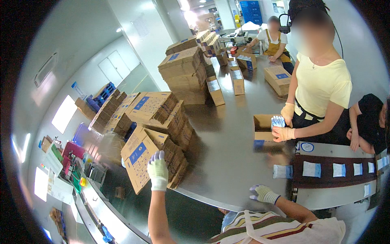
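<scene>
Left hand (158, 173): knit-gloved, fingers at the right side of a flat carton (134, 166); whether it grips, cannot tell.
Flat carton: brown cardboard, blue panel, tilted left of the left hand against layered cartons (174, 157).
Right hand (265, 194): gloved, fingers loosely apart at the smooth metal bench (221, 158), near 1 pillow-shaped packet (282, 171).

The table (223, 140) is smooth, glossy metal — the flattened carton (137, 164), matt cardboard.

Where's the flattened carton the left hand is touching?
In the head view, the flattened carton is left of centre, by the left edge of the metal table, beside other folded cartons, with the left hand at its right edge.
</scene>
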Demonstrator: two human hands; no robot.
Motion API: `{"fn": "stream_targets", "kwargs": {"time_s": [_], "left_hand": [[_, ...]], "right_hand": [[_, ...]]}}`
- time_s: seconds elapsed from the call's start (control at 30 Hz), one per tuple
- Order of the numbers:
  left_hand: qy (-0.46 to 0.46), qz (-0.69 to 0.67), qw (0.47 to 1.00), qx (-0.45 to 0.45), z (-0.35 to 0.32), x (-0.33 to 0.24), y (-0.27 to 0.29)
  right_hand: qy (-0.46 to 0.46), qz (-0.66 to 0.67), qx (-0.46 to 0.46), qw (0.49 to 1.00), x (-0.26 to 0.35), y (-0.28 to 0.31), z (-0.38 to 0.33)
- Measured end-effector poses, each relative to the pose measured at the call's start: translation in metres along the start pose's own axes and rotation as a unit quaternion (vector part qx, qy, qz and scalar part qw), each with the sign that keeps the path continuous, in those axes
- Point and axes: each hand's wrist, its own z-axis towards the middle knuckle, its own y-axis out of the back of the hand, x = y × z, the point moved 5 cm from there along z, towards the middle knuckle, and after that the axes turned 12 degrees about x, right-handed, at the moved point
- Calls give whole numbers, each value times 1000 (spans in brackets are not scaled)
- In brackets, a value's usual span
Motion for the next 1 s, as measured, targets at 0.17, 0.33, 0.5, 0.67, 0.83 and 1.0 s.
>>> {"fn": "stream_targets", "kwargs": {"time_s": [0.17,0.33,0.5,0.67,0.83,1.0], "left_hand": [[-28,-60,983,-171,-83,-55,122],[-108,-272,921,-258,-128,-76,128],[64,-545,823,-145,-139,-78,41],[185,-673,715,-48,-149,-95,-73],[230,-666,701,110,-163,-103,-134],[128,-659,697,254,-163,-120,-134]], "right_hand": [[54,195,-49,978,59,88,7],[232,401,-351,814,66,174,15],[289,568,-161,754,58,169,6],[218,532,-196,794,54,140,-12],[110,350,-143,919,66,146,-31],[87,427,-219,873,36,129,-1]]}}
